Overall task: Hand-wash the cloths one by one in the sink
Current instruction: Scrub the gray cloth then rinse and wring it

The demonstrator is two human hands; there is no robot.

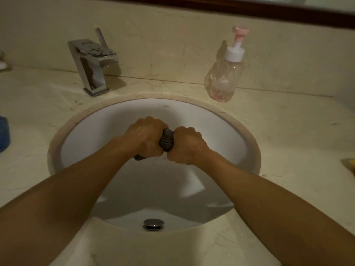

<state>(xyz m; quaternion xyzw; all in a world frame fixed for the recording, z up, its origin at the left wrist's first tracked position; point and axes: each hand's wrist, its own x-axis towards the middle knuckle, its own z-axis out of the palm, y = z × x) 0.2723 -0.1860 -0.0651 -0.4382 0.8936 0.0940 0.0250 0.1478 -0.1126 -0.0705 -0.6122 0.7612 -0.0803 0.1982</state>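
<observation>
A dark grey cloth (166,140) is rolled tight between my two fists above the white oval sink (107,120). My left hand (146,135) grips its left end, and a bit of cloth sticks out below that fist. My right hand (186,145) grips the other end, knuckles up, close against the left one. Most of the cloth is hidden inside the fists. The chrome drain plug (153,224) sits at the near side of the bowl. No water runs from the chrome tap (91,64).
A clear pump bottle (225,75) with a pink and white top stands on the marble counter behind the sink, to the right. A blue object (3,133) lies at the left edge and a yellow one (350,164) at the right edge.
</observation>
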